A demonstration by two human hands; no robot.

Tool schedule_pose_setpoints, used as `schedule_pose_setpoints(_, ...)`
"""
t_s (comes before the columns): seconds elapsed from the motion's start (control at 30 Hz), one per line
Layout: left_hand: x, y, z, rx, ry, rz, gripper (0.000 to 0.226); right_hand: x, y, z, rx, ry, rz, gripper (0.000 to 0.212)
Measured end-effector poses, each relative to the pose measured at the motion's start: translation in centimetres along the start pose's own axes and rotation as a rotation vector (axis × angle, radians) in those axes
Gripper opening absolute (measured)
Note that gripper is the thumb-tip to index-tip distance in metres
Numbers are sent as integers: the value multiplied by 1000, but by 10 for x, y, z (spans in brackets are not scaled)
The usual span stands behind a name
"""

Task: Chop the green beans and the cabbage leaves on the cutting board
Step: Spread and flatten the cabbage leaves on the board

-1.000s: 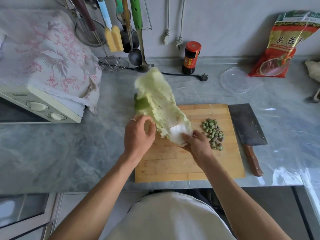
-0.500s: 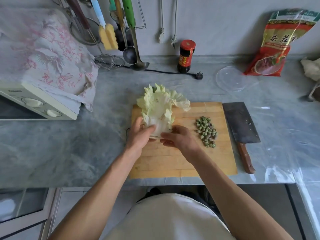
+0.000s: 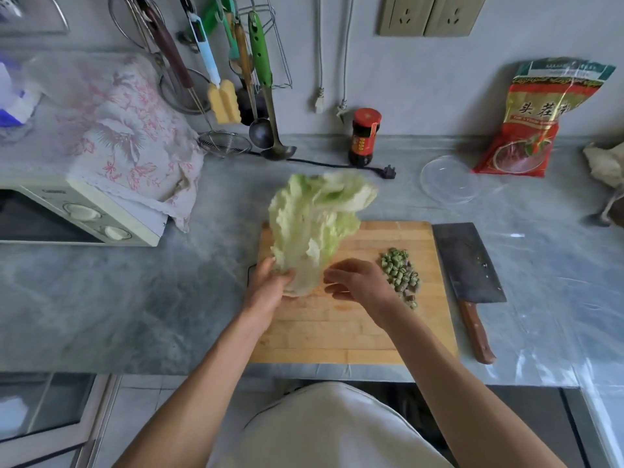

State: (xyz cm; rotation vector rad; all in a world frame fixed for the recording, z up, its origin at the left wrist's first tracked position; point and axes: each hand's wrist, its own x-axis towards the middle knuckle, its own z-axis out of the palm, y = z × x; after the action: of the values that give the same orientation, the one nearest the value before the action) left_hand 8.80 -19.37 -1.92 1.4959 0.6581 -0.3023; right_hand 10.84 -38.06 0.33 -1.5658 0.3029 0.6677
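The cabbage leaves (image 3: 312, 228) stand lifted over the far-left part of the cutting board (image 3: 341, 329), long axis running away from the person, white stem end nearest; the left hand (image 3: 266, 292) grips that stem end, while the right hand (image 3: 358, 282) hovers just beside it, fingers loosely spread, holding nothing; chopped green beans (image 3: 400, 273) lie right of it, and the cleaver (image 3: 469, 265) rests on the counter (image 3: 135, 298), nearer the right hand.

1 head-worn view, looking forward-down, close over cutting board (image 3: 354, 332), counter (image 3: 135, 298).
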Motion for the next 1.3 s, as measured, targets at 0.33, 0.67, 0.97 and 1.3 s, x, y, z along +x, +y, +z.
schedule_pose_setpoints(0.33,3,-28,-29,474,-44,-51,66,16,32,-6,-148,90,102,7)
schedule_pose_setpoints(0.67,-10,34,19,995,43,661,34,-8,43,-55,-407,343,-138,7)
schedule_pose_setpoints(0.97,-15,36,152,952,-555,604,23,-57,85,-167,-764,698,212,33)
schedule_pose_setpoints(1.3,-24,18,192,927,-537,488,21,-52,91,-186,-612,610,300,51)
